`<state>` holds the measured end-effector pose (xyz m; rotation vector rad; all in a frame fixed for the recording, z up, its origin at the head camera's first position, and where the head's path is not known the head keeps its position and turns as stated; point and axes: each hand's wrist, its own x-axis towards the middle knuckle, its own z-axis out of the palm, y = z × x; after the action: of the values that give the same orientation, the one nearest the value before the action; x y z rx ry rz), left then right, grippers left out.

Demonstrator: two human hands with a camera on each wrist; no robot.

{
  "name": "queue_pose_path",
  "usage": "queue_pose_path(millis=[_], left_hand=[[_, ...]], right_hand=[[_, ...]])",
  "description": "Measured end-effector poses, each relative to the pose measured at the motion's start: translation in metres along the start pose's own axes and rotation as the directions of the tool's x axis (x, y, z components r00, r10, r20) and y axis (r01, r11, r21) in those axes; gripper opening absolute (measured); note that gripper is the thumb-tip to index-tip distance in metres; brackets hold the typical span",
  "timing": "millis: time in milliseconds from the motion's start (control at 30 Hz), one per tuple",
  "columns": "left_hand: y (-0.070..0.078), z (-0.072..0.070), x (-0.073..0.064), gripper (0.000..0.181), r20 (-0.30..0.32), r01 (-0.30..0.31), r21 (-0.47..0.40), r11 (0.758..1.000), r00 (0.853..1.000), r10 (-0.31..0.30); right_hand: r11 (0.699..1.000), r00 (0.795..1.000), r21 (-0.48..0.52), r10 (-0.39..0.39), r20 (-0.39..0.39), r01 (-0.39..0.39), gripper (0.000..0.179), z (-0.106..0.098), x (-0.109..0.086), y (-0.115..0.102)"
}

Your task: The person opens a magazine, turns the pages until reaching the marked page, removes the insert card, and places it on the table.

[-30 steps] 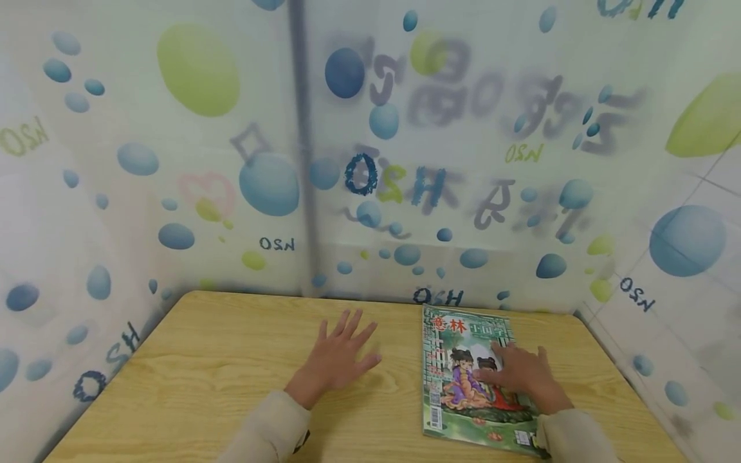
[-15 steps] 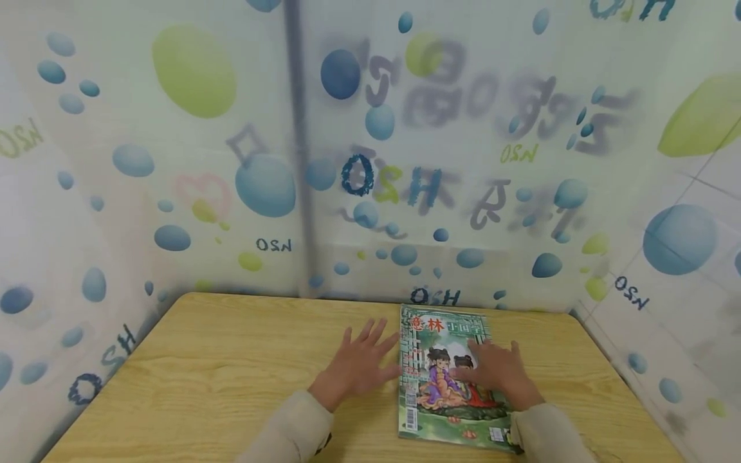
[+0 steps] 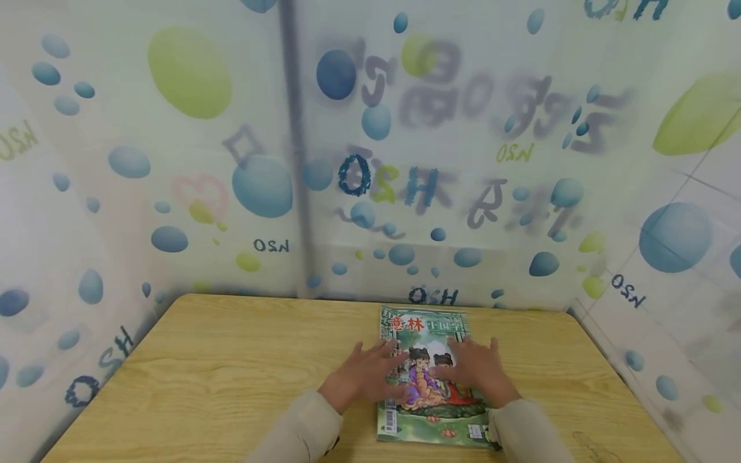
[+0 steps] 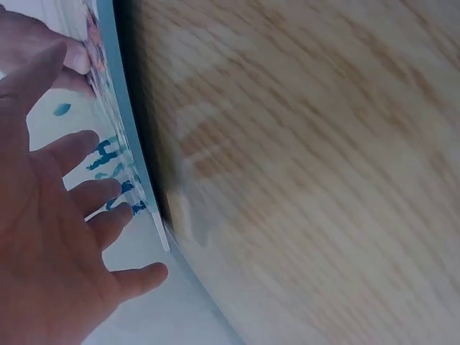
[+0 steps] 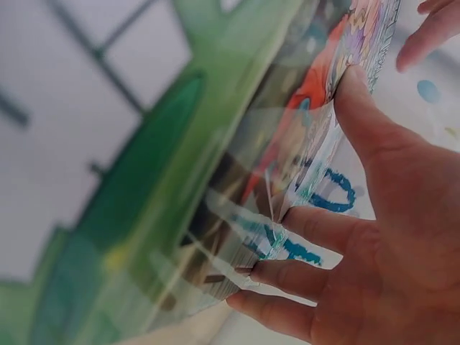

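One magazine: lies flat, cover up, the landmark for every place below; the table spreads beneath it, with the far table edge just beyond its top.
Left hand: over the magazine's left side, fingers spread wide and holding nothing; whether any fingertip touches the cover, I cannot tell.
Right hand: over the magazine's right half, fingers spread, thumb and fingertips resting on the cover in the right wrist view; nothing is gripped.
Sleeves: pale cuffs, the right one overlapping the magazine's lower right corner in the head view.
Patterned sheet: upright, beyond the magazine's top.
Weight and stiffness: probably light and bendy, firmer along the left side if that is the bound edge.
Surface: reflections on the cover suggest gloss, so flat fingertips may skid, while the whole magazine should slide easily over the wood.
Where to hold: best pinched by the left edge, thumb on top, fingers beneath; lifted by the loose right side, the pages would likely fan and crease.
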<state>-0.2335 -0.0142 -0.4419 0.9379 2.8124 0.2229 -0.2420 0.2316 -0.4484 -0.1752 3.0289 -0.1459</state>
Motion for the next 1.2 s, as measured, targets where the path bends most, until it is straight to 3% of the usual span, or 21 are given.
queue_pose_path(millis=[267,633,933,1067,1200], left_hand=[[-0.004,0.001,-0.004,0.079,0.040,0.028,-0.001,1.000,0.999,-0.028],[-0.021,0.004,-0.011,0.081,0.005,0.052,-0.007,0.999,0.999,-0.052],[-0.036,0.004,-0.023,0.078,0.006,0.060,-0.069,0.996,0.998,-0.059],[-0.040,-0.001,-0.028,0.077,0.000,0.054,-0.089,0.995,0.999,-0.054],[-0.042,-0.005,-0.031,0.077,0.000,0.044,-0.097,0.994,0.999,-0.044]], right_hand=[[0.999,1.000,-0.027,-0.017,-0.002,0.017,0.094,0.002,0.004,-0.014],[0.998,0.999,-0.049,-0.048,0.008,0.048,0.096,0.003,0.008,-0.031],[0.991,0.991,-0.006,-0.136,0.014,0.136,0.091,0.007,0.002,-0.033],[0.968,0.968,0.083,-0.241,0.071,0.235,0.088,0.005,-0.002,-0.025],[0.912,0.918,0.230,-0.374,0.128,0.340,0.091,-0.003,-0.007,-0.018]])
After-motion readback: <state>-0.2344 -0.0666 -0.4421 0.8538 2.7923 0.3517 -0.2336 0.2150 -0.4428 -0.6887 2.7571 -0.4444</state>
